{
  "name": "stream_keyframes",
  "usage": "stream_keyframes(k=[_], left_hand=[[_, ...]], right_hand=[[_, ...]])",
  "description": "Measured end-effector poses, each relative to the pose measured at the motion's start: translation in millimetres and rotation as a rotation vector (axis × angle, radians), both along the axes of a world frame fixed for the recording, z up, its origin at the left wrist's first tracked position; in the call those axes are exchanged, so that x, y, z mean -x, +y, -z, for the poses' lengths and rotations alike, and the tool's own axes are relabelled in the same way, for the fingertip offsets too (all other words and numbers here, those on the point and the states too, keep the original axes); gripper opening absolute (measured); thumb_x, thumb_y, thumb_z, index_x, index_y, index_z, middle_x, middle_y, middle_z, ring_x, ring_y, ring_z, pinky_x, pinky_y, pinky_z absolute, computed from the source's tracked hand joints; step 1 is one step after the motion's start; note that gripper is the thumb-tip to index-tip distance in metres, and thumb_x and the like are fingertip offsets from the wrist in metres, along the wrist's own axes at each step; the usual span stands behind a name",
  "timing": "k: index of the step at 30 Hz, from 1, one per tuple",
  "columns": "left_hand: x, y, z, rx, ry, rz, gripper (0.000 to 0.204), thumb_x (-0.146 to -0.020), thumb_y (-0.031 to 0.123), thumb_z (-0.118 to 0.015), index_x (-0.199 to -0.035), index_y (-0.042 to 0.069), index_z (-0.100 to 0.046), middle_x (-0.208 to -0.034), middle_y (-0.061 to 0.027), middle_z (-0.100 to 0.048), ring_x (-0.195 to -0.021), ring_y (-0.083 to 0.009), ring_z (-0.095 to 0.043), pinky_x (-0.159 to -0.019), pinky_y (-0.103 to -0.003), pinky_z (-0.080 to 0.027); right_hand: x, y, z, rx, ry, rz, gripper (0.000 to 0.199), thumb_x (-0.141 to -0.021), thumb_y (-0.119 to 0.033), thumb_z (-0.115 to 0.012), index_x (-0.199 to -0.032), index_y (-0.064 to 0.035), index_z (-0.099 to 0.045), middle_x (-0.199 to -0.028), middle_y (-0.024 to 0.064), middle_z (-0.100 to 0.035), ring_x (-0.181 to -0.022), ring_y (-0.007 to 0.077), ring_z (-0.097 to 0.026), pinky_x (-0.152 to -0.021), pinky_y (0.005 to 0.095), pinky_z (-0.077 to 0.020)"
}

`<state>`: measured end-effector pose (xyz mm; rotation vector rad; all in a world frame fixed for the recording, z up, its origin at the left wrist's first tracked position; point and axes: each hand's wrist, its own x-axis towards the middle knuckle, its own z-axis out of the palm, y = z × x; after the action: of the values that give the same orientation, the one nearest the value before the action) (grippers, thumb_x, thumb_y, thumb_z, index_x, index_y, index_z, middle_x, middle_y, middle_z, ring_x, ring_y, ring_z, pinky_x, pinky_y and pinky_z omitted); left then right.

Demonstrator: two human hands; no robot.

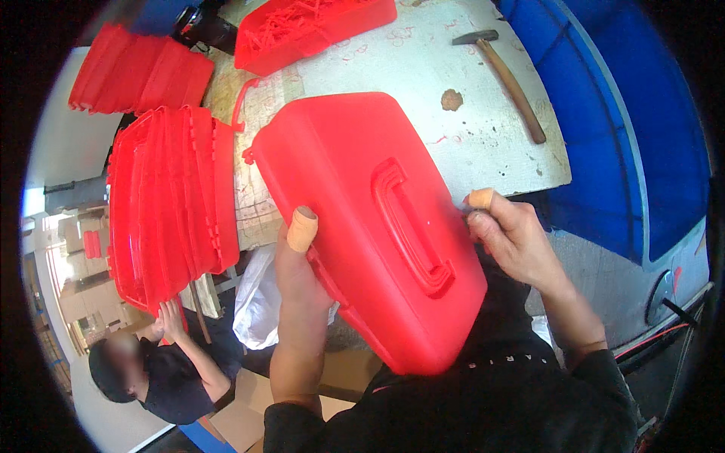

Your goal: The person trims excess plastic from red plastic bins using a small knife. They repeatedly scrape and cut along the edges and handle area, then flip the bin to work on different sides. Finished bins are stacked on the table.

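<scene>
A large red plastic case (332,174), with a moulded handle shape raised on its face, is tilted in front of me over the near edge of the table. My left hand (298,275) grips its left edge, a tan wrap around the thumb and the other fingers hidden behind the case. At the right edge, my right hand (513,238) is closed in a pinch, with a tan wrap on one finger. Something small and dark shows at those fingertips, close against the case, too blurred to name. A thin red strip (243,102) lies beyond the case's upper left corner.
A hammer (510,87) lies on the worn white tabletop (423,64). At the back is a red tray (317,45) of red plastic scraps. Stacked red shells (174,196) stand left, with a co-worker's hands (170,321) at their lower end. Blue bins (604,121) stand right.
</scene>
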<state>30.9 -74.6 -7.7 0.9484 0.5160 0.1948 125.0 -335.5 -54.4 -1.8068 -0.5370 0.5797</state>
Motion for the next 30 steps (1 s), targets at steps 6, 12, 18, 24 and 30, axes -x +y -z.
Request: stream_keyframes(k=[6, 12, 18, 24, 30], left_hand=[[-1, -13, -3, -0.037, -0.031, 0.011, 0.05, -0.098, 0.03, -0.063, -0.138, 0.002, -0.051, -0.127, -0.0138, -0.065, -0.112, -0.026, -0.066, -0.098, -0.042, -0.055], [6, -8, -4, 0.104, 0.005, -0.08, 0.045, -0.1, 0.026, -0.06, -0.138, 0.004, -0.049, -0.129, -0.0112, -0.063, -0.112, -0.0216, -0.066, -0.097, -0.037, -0.055], [4, -21, -14, 0.016, 0.008, -0.033, 0.039, -0.098, 0.02, -0.064, -0.132, 0.004, -0.056, -0.126, -0.0088, -0.065, -0.111, -0.0214, -0.065, -0.098, -0.039, -0.052], [-2, -32, -21, -0.019, 0.038, -0.062, 0.042, -0.097, 0.023, -0.065, -0.133, 0.004, -0.056, -0.128, -0.0084, -0.063, -0.114, -0.022, -0.063, -0.1, -0.039, -0.05], [-3, -36, -22, -0.045, 0.059, -0.055, 0.045, -0.097, 0.026, -0.066, -0.135, 0.005, -0.054, -0.129, -0.008, -0.063, -0.115, -0.022, -0.062, -0.1, -0.039, -0.05]], right_hand=[[1, 4, -6, 0.073, -0.267, -0.011, 0.02, -0.103, -0.021, -0.054, -0.107, -0.0031, -0.063, -0.082, 0.0157, -0.061, -0.074, 0.0305, -0.065, -0.067, 0.0385, -0.0513], [-3, 17, -10, 0.055, -0.183, -0.066, 0.016, -0.097, -0.019, -0.062, -0.096, -0.0032, -0.063, -0.079, 0.0152, -0.063, -0.07, 0.0308, -0.067, -0.063, 0.0384, -0.0523], [-5, 29, -16, 0.139, -0.309, -0.019, 0.016, -0.096, -0.018, -0.064, -0.089, -0.0035, -0.065, -0.076, 0.0148, -0.067, -0.064, 0.0309, -0.068, -0.056, 0.0389, -0.0528], [-1, 31, -15, 0.13, -0.418, 0.047, 0.014, -0.093, -0.015, -0.067, -0.088, -0.002, -0.066, -0.074, 0.0143, -0.067, -0.061, 0.0295, -0.067, -0.055, 0.0366, -0.0531], [11, 21, -13, 0.209, -0.36, 0.024, 0.009, -0.091, -0.009, -0.069, -0.091, -0.0003, -0.067, -0.073, 0.0152, -0.065, -0.06, 0.029, -0.065, -0.054, 0.0353, -0.0496]])
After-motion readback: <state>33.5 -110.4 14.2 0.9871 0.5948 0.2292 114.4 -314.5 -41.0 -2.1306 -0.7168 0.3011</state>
